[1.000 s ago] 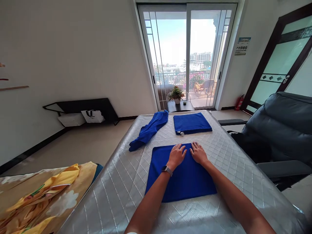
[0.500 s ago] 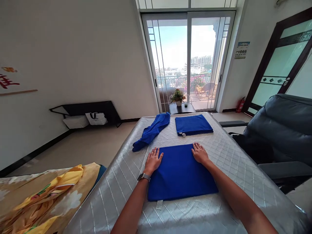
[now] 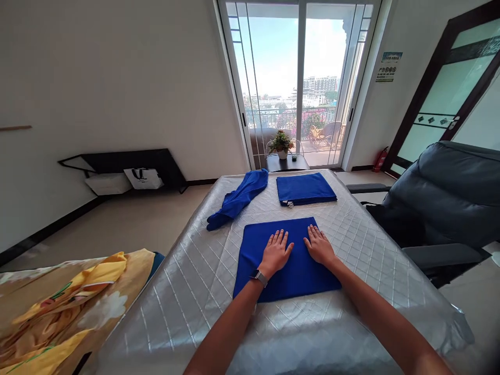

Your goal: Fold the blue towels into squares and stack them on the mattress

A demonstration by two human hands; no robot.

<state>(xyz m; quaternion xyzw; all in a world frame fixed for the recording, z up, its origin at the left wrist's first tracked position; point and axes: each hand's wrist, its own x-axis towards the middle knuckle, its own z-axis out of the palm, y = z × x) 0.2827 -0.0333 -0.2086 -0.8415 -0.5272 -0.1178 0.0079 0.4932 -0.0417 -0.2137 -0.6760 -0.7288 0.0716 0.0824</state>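
Quilted silver fabric covers the table (image 3: 187, 291) that fills the middle of the view, running away from the person toward a sliding glass door (image 3: 299, 83). On the near half of that table lies a folded blue towel (image 3: 255, 247), flat and nearly square, its slightly longer side running across the table from left to right and its far edge a little narrower in the view than its near edge. The left hand (image 3: 276, 252) rests palm down on the middle of this towel, fingers spread and pointing away toward the door, gripping nothing; a watch (image 3: 258, 277) sits on its wrist. The right hand (image 3: 319, 245) lies just beside it, also flat and open on the towel's right part, fingers extended toward the door, holding nothing. Beyond the folded blue towel, nearer the door, a second folded towel (image 3: 305, 188) lies flat with its long side across the table, well apart from the hands. To the left of that one a crumpled blue cloth (image 3: 239, 198) stretches diagonally, its long axis running from the table's far middle toward its left edge. A dark armchair (image 3: 449, 192) stands to the right of the table, and a yellow patterned blanket (image 3: 66, 302) lies to the table's left.
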